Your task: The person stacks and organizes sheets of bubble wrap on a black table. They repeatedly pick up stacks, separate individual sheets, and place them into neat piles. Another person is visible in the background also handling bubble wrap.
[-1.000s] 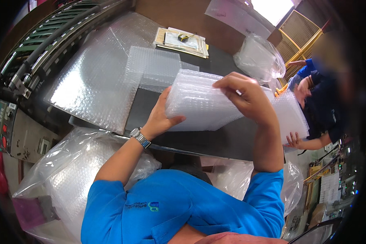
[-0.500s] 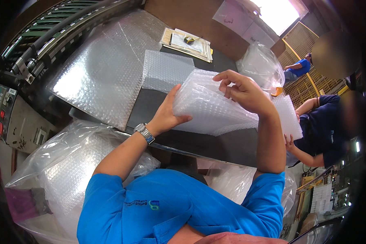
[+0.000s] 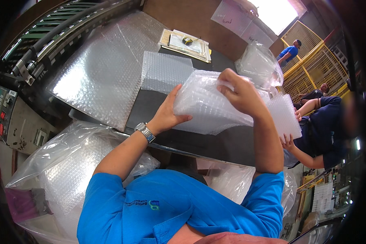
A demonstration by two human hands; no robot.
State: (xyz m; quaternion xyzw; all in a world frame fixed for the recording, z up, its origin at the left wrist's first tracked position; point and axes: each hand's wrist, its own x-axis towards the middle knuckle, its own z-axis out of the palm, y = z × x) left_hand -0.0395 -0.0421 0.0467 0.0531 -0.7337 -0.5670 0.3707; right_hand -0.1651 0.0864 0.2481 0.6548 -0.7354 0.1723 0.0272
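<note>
A stack of clear bubble wrap sheets [image 3: 205, 107] lies over the dark worktable in front of me, its layers fanned at the far edge. My left hand [image 3: 171, 112] clasps the left end of the stack, thumb on the near side and fingers on the far side. At the far edge, toward the right, my right hand [image 3: 240, 92] has its fingers curled in a pinch on the upper layers. Just left of the stack, a smaller pile of bubble wrap pieces [image 3: 166, 71] rests flat on the table.
A large bubble wrap sheet [image 3: 110, 61] covers the table's left part, beside a roller machine [image 3: 40, 44]. Farther back are papers with a tape measure [image 3: 187, 41] and a plastic-wrapped bundle [image 3: 256, 65]. At right, a co-worker [image 3: 317, 130] holds another bubble wrap stack [image 3: 284, 116].
My right hand has come down onto the stack's far edge, and its fingers have closed from a looser curl. My left hand stays put. A person in the background has moved.
</note>
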